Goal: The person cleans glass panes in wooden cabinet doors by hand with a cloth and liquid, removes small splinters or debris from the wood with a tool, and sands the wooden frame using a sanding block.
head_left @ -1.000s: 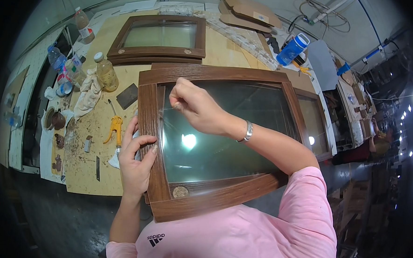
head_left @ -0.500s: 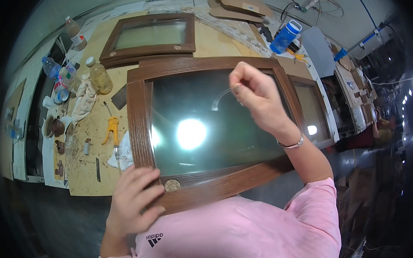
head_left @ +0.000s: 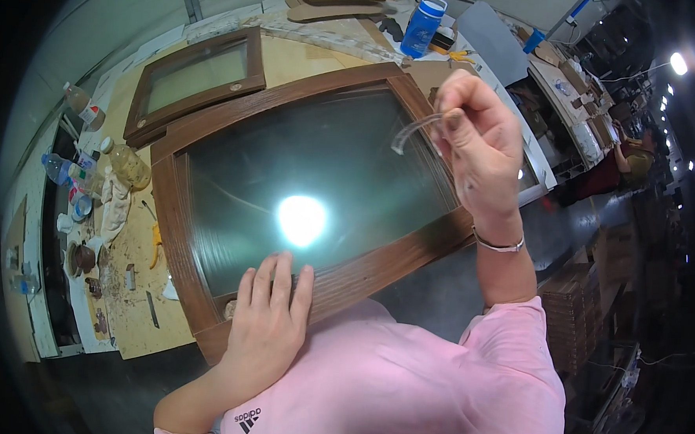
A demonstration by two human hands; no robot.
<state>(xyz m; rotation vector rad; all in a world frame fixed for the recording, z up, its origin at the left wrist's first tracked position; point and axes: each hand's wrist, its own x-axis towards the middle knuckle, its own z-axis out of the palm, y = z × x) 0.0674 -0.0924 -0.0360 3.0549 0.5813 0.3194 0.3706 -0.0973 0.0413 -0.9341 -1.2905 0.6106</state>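
Observation:
A large brown wood-grain framed glass panel lies in front of me, its frame [head_left: 384,264] around a dark greenish pane [head_left: 303,160] that reflects a bright light. My left hand [head_left: 268,315] rests flat on the near rail close to its left corner, fingers stretched out, the tips reaching the glass. Above the panel's right side, my right hand [head_left: 485,146] is closed, pinching a short curved strip of clear plastic [head_left: 405,135] between thumb and forefinger. The strip's free end hangs over the pane. A round disc [head_left: 229,310] shows at the frame's near left corner, partly hidden by my left hand.
A smaller framed panel [head_left: 253,59] lies at the back left. Bottles [head_left: 128,165], a cloth [head_left: 114,209] and an orange-handled tool [head_left: 156,246] sit along the left. A blue bottle [head_left: 422,28] stands at the back. Farther right is another person [head_left: 629,159].
My left hand has slid right from the frame's corner along the near rail. My right hand has moved right, still pinching the clear strip. The whole view has shifted.

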